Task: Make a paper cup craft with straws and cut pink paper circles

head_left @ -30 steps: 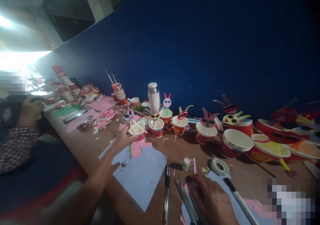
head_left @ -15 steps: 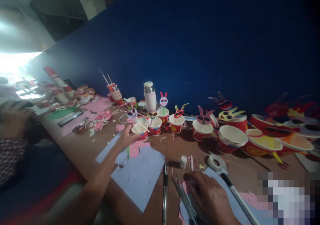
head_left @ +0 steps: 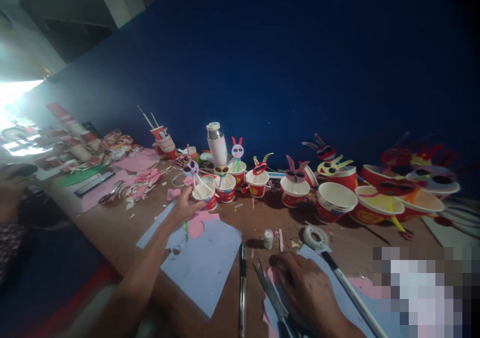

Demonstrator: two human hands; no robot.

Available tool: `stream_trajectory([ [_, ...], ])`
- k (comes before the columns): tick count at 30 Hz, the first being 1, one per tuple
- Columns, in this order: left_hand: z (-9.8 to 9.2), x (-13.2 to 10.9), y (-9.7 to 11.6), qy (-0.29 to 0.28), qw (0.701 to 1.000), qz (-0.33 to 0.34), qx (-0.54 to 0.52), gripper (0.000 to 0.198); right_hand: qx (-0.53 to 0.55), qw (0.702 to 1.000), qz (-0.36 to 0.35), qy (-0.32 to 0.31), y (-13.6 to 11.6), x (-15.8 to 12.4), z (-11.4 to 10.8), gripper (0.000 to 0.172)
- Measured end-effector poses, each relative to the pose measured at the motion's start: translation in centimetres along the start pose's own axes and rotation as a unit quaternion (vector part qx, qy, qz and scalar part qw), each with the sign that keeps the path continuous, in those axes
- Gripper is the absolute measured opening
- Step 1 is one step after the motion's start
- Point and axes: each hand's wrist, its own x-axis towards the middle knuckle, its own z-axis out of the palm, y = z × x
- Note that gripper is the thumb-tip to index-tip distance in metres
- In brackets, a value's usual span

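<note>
My left hand (head_left: 183, 207) reaches over a pale blue paper sheet (head_left: 204, 268), its fingers around a red-and-white paper cup (head_left: 203, 194). A lilac cut-out face on a stick (head_left: 191, 168) rises from that cup. A green strip (head_left: 186, 230) shows just below the hand. My right hand (head_left: 305, 290) rests low on paper scraps, with its fingers over a pair of steel scissors (head_left: 267, 289). The scissor handles are mostly hidden beneath the hand. A black pen (head_left: 242, 283) lies to the left of the scissors.
Several paper-cup puppets (head_left: 296, 190) and stacked cups line the wooden table (head_left: 112, 238) before a blue wall (head_left: 285, 63). A steel-topped flask (head_left: 216, 144), tape roll (head_left: 315, 237) and paper scraps stand nearby. At far left, a co-worker's hand (head_left: 11, 178) shows above a checked sleeve.
The whole scene has slid left in the view as my head turned. The co-worker's hand and sleeve have moved toward the left edge. My hands stay in about the same places.
</note>
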Motion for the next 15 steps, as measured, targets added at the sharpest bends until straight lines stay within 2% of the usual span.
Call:
stream_trajectory([
  [5,-0.9,-0.5,-1.0,0.026,0.999,0.016,0.037,0.072,-0.014,1.000,-0.005,0.002,-0.3,0.2,-0.3,0.014],
  [8,-2.1,-1.9,-1.6,0.044,0.996,0.035,0.068,0.074,-0.019,1.000,-0.001,-0.004,-0.5,0.2,-0.7,0.015],
  [10,-2.7,-3.3,-1.7,0.062,0.989,0.063,0.115,0.064,-0.017,1.000,0.002,-0.012,-0.5,0.2,-0.8,0.016],
  [12,-2.8,-4.7,-1.4,0.087,0.984,0.037,0.149,0.051,-0.014,1.000,0.005,-0.017,-0.5,0.3,-0.8,0.015],
  [14,-2.0,-6.1,-0.5,0.094,0.983,0.020,0.158,0.032,-0.015,1.000,0.003,-0.009,-0.4,0.2,-0.6,0.014],
  [15,-1.3,-6.7,0.3,0.069,0.987,0.025,0.146,0.026,-0.018,1.000,0.000,-0.002,-0.3,0.2,-0.4,0.014],
])
